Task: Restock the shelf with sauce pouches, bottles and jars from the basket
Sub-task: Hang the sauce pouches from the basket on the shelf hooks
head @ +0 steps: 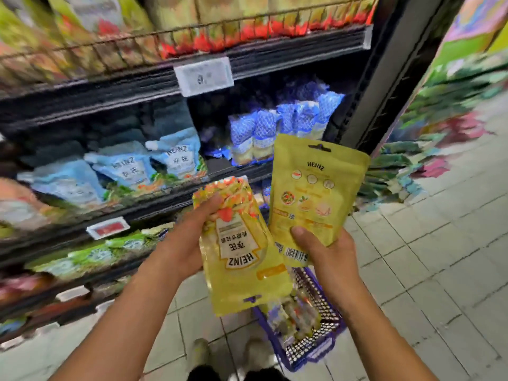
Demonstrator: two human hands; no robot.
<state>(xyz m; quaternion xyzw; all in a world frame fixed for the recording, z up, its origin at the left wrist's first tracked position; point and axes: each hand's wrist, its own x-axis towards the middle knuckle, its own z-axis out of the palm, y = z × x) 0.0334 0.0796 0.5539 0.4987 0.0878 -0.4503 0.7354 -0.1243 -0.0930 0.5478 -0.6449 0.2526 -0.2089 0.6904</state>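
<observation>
"Two yellow pouches, one per hand?"
"Yes. The left hand (189, 237) has its fingers clamped round the upside-down pouch (242, 259), thumb on its front. The right hand (327, 251) pinches the bottom corner of the upright pouch (316, 182), back showing."
"And the basket (308, 350)?"
"On the floor below them, purple, with more packets inside."
"The shelf (154, 207)?"
"Beyond, on the left. Blue pouches (123, 169) lean in a row, and blurred blue-and-white packs (275, 133) stand farther right."
</observation>
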